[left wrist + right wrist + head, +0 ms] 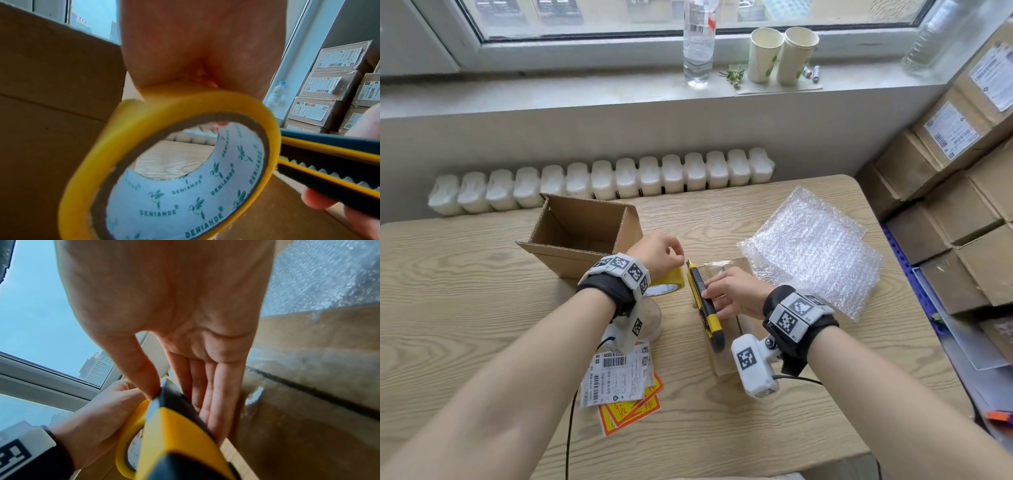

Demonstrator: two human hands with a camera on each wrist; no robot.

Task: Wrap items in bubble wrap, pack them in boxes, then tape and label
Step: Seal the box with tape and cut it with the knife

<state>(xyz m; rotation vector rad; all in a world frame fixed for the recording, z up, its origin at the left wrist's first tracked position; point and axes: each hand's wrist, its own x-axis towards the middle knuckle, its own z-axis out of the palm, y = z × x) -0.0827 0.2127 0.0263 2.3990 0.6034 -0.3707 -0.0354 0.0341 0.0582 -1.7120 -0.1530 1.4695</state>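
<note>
Left hand [659,255] grips the tape roll [170,162]; right hand [729,294] pinches the utility knife [705,305] just beside it. Risk: a slipping blade could nick the left fingers.

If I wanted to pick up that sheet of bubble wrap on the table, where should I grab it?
Probably pinch the bubble wrap at its near right corner, coming in from the right edge of the table. It lies flat and floppy, so only an edge can be pinched, and that corner is bare. Its left edge sits close to the right hand holding the utility knife.
</note>
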